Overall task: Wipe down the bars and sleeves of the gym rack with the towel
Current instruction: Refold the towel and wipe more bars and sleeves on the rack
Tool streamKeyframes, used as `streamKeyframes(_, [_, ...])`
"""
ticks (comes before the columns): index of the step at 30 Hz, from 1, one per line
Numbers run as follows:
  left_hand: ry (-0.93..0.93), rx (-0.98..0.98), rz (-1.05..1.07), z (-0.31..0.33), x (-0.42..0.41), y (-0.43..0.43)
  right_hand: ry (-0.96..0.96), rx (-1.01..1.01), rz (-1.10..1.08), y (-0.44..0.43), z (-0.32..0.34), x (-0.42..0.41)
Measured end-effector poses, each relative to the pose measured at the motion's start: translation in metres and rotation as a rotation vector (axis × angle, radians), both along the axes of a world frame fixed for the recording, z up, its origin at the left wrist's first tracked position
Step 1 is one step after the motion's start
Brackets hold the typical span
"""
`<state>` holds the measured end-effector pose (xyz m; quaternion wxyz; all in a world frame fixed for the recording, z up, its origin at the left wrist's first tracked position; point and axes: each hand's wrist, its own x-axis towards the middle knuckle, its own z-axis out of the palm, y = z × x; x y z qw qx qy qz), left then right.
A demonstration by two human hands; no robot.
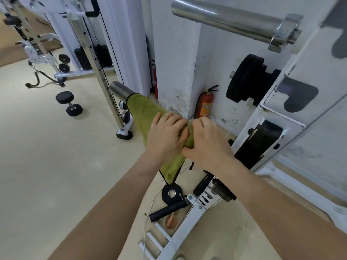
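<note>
From the head camera, you have the green towel [148, 111] draped over the lower sleeve [120, 90] of the rack, with only the bare steel tip showing past the cloth's far edge. Your left hand [165, 136] lies over the top of the towel with its fingers curled round it, and your right hand [208, 143] sits just beside it, touching it, fingers closed on a bunched fold of the same cloth. Both hands are therefore gripping the towel around the sleeve, near its inner end, where it meets the rack's white frame [262, 132].

To do this stroke well, keep the cloth wrapped right round the metal and draw both hands outward toward the bare tip, twisting a little so the underside gets wiped too. The hanging tail of the towel may be brushing the black cord below, though the view there is too cluttered to be sure, so gather the slack first.

The upper sleeve [225, 17] (chrome, with a collar at its inner end) is bare and probably comes next.
</note>
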<state>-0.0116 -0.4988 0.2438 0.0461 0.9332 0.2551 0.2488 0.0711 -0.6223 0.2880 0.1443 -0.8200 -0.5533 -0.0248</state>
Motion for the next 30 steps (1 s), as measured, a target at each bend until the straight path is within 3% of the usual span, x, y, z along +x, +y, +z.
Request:
streamKeyframes(3, [0.051,-0.045,-0.009,-0.002,0.021,-0.017,-0.023,-0.018,-0.008,-0.017,0.008,-0.006])
streamKeyframes(6, [0.029,0.047,-0.107,-0.007,0.029,-0.053,-0.153,-0.13,0.071,-0.038,0.018,-0.011])
streamKeyframes(9, [-0.093,0.03,-0.233,-0.011,0.023,-0.057,-0.038,-0.152,0.099,-0.05,0.015,-0.002])
streamKeyframes(11, [-0.04,0.05,-0.305,-0.01,0.015,-0.034,-0.008,-0.178,0.084,-0.055,0.006,0.001])
streamKeyframes(17, [0.038,-0.115,0.019,0.012,0.015,0.058,-0.034,-0.253,0.06,-0.054,-0.01,0.001])
streamKeyframes(21, [0.063,-0.1,0.119,0.011,0.025,0.019,-0.014,-0.176,0.043,-0.055,-0.005,-0.003])
streamKeyframes(26, [-0.151,-0.034,-0.129,-0.021,0.02,-0.068,-0.028,-0.071,0.159,-0.06,-0.009,-0.003])
streamKeyframes(30, [-0.009,0.031,-0.199,-0.012,0.015,-0.026,-0.048,-0.161,0.086,-0.061,-0.013,0.001])
